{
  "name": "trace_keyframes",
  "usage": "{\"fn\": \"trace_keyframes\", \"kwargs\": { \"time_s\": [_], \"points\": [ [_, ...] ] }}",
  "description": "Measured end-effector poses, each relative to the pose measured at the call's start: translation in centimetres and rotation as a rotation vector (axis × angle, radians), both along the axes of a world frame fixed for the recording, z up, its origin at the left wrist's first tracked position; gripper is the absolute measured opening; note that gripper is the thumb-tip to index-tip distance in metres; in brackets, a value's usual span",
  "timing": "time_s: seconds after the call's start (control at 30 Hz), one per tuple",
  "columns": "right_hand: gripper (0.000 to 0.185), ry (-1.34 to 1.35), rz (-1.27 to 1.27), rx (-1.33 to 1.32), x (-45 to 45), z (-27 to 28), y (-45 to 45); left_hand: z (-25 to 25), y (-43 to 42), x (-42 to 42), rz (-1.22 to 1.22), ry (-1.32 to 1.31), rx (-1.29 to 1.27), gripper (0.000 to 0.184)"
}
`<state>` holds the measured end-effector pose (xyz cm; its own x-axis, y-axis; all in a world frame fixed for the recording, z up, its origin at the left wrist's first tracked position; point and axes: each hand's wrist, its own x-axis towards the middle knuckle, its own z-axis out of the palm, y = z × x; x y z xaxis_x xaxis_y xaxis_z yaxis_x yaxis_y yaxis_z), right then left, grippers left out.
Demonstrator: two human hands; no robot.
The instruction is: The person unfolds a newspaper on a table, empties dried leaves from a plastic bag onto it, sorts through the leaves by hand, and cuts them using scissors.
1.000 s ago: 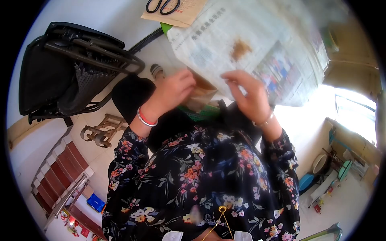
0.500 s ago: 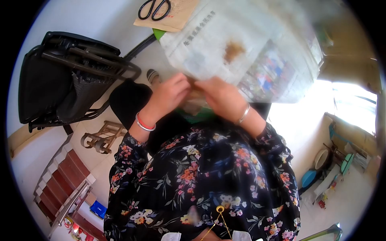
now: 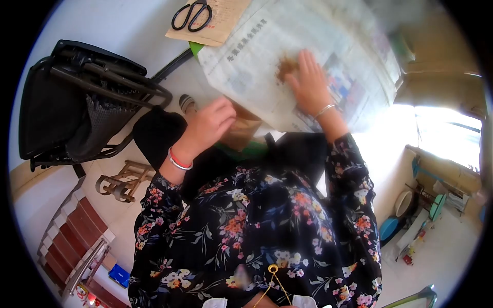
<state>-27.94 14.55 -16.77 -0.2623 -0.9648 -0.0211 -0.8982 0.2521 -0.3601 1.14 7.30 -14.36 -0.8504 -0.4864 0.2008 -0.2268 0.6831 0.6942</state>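
A brown paper bag (image 3: 245, 128) is seen at the centre of the frame, above a green object (image 3: 250, 150) that is mostly hidden. The edge of the bag is gripped by the left hand (image 3: 208, 126), whose fingers are curled in on it; the exact pinch is covered by the knuckles. A newspaper (image 3: 246, 84) is spread across the upper centre and upper right, and its lower left edge is met by the bag. On the sheet a small patch of brown powder (image 3: 284, 66) is scattered. It is partly covered by the right hand (image 3: 311, 84), which is laid palm down, its fingers straight and close together, its thumb spread apart; nothing is seen to be gripped by them. A red band and a silver bangle (image 3: 179, 163) are worn on the left wrist, a silver bracelet (image 3: 324, 109) on the right. At the top left of the newspaper, black-handled scissors (image 3: 190, 23) are laid on a printed brown envelope (image 3: 223, 23). At the left of the frame a black folding chair (image 3: 51, 102) is placed, with a small wooden stool (image 3: 128, 180) below it.
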Motion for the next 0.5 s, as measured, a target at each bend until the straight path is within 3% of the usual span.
{"fn": "trace_keyframes", "kwargs": {
  "time_s": [0.17,0.37,0.5],
  "points": [
    [0.073,0.043,0.177,-0.082,3.7,0.0,0.0,-0.1,0.1,0.1,0.009,-0.002,0.006,0.006],
    [0.073,-0.087,0.364,-0.094,7.7,0.6,0.2,-0.6,0.0,0.2,-0.004,-0.025,-0.006,0.008],
    [0.068,-0.456,0.418,-0.146,8.8,1.1,1.0,-0.4,0.2,0.0,0.036,-0.016,0.017,0.008]
  ]
}}
